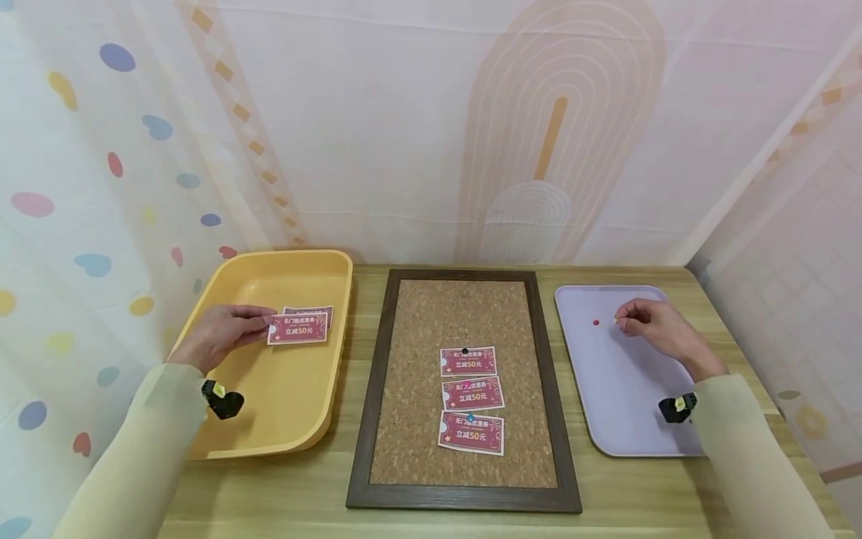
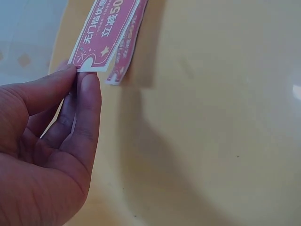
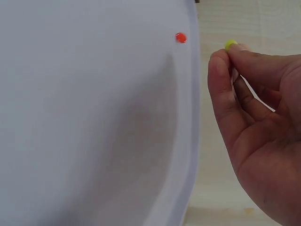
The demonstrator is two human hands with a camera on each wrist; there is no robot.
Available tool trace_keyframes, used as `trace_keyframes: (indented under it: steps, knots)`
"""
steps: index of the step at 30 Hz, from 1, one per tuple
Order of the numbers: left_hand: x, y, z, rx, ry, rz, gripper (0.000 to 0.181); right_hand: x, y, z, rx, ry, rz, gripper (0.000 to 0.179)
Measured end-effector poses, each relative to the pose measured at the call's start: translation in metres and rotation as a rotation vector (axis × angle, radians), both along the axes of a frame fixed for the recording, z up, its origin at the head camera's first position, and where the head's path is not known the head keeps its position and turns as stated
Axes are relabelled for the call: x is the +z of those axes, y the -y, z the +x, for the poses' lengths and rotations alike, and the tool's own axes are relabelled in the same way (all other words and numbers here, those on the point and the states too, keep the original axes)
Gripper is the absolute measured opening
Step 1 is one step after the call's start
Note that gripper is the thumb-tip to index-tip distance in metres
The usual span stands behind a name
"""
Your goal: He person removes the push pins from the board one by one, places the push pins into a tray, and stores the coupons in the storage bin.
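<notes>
At the left, my left hand [image 1: 218,335] pinches one end of a pink and white paper coupon [image 1: 298,329] between thumb and fingers, over the yellow bin [image 1: 269,393]. Partly hidden behind it is a second coupon [image 1: 308,309] in the bin. My right hand [image 1: 653,328] is over the lavender tray [image 1: 626,404], thumb and forefinger pinching a small yellow pushpin [image 3: 230,44], of which only the head shows. A red pushpin [image 1: 595,323] lies on the tray to the left of those fingertips.
Between bin and tray lies a cork board [image 1: 417,322] with a dark frame. Three coupons are pinned in a column on its lower half, by a black pin [image 1: 465,350], a pink pin [image 1: 468,385] and a blue pin [image 1: 470,418]. A patterned curtain [image 1: 377,135] hangs behind the wooden table [image 1: 316,494].
</notes>
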State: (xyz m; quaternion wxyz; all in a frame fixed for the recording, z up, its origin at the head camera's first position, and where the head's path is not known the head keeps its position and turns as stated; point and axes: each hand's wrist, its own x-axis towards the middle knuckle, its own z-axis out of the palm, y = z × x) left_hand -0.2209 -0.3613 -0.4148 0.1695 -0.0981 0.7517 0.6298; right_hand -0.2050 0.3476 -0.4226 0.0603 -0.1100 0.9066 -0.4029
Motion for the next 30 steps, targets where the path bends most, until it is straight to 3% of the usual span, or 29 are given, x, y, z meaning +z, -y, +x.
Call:
trace_keyframes:
  steps: [7,16,30]
  knots:
    - [-0.007,0.0,-0.002,-0.032,0.009,-0.081,0.045,-0.012,-0.005,-0.007,0.007,0.019,0.013,0.009]
    - [-0.013,-0.003,-0.006,-0.036,0.031,-0.069,0.038,-0.018,-0.007,-0.01,-0.017,0.065,0.055,0.011]
    - [-0.017,-0.004,-0.007,-0.048,0.045,-0.13,0.048,-0.02,-0.004,-0.014,-0.042,0.084,0.086,0.011]
